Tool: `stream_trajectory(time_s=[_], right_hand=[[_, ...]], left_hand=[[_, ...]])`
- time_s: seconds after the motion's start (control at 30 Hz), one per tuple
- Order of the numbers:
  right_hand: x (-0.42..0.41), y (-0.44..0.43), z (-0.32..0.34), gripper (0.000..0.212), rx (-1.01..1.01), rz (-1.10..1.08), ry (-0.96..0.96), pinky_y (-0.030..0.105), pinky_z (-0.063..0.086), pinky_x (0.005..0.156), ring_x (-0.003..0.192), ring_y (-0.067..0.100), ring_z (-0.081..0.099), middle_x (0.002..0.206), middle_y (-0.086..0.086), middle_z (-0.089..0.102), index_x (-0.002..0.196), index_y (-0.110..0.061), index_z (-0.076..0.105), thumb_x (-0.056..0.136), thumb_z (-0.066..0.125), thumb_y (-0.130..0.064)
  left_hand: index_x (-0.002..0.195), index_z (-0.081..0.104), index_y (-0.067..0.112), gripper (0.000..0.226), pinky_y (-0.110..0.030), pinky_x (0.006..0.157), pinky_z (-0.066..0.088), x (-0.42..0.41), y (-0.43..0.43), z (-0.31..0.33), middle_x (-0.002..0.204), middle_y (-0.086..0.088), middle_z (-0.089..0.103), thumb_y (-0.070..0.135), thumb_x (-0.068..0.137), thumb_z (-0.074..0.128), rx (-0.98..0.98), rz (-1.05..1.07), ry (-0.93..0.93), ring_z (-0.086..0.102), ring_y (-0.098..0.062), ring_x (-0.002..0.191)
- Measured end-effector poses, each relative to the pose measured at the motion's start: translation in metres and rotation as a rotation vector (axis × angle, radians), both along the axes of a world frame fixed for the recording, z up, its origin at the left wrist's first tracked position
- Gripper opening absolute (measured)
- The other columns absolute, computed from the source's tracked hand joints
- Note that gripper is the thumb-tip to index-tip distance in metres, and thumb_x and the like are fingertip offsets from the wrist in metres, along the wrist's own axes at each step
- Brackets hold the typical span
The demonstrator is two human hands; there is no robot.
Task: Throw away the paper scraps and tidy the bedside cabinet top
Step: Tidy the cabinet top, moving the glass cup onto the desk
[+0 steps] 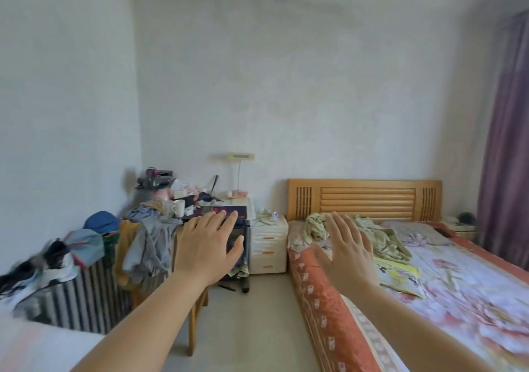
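A cream bedside cabinet (268,245) with three drawers stands across the room, between a cluttered desk and the bed. White paper scraps and small items (264,217) lie on its top; details are too small to tell. My left hand (207,247) is raised in front of me, palm away, fingers spread, holding nothing. Beside it my right hand (347,250) is also raised, fingers apart and empty. Both hands are well short of the cabinet.
A cluttered desk (226,210) with a white mug (179,208) stands left of the cabinet. Clothes hang over a chair (148,243). The bed (429,286) with wooden headboard fills the right. A radiator (86,297) covered in clothes is at left. Pale floor runs toward the cabinet.
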State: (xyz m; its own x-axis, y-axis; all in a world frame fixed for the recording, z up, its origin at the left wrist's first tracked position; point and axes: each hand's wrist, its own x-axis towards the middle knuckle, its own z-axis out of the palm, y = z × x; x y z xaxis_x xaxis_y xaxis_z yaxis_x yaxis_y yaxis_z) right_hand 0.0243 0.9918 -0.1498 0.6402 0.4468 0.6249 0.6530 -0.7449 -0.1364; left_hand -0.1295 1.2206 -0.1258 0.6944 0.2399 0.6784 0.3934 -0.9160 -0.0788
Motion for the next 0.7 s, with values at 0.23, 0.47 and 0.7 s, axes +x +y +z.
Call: stream_trajectory(time_s=[0.23,0.47,0.7], right_hand=[[0.111,0.048,0.012,0.074,-0.02,0.013,-0.054,0.035,-0.003,0.116,0.146,0.014,-0.001,0.159,-0.005,0.01,0.15,-0.023,0.008,0.089,0.018,-0.063],[0.245,0.114,0.024,0.075,0.035,-0.027,-0.059,0.036,0.003,0.117,0.146,0.014,0.002,0.159,-0.005,0.013,0.15,-0.023,0.011,0.087,0.017,-0.064],[0.39,0.154,0.016,0.073,0.017,-0.058,-0.056,0.038,0.003,0.118,0.146,0.016,0.006,0.158,-0.002,0.018,0.149,-0.021,0.014,0.089,0.018,-0.062]], left_hand=[[0.13,0.054,0.018,0.057,-0.043,0.093,0.046,0.134,0.048,0.007,0.124,-0.004,0.065,0.049,0.087,0.034,-0.021,-0.045,-0.063,0.06,-0.025,0.114],[0.129,0.056,0.015,0.064,-0.043,0.094,0.045,0.282,0.115,0.019,0.124,-0.006,0.065,0.051,0.086,0.027,-0.008,-0.075,-0.06,0.059,-0.026,0.116],[0.133,0.052,0.017,0.066,-0.043,0.097,0.042,0.428,0.163,0.009,0.13,-0.003,0.062,0.053,0.085,0.024,-0.012,-0.094,-0.012,0.055,-0.024,0.12]])
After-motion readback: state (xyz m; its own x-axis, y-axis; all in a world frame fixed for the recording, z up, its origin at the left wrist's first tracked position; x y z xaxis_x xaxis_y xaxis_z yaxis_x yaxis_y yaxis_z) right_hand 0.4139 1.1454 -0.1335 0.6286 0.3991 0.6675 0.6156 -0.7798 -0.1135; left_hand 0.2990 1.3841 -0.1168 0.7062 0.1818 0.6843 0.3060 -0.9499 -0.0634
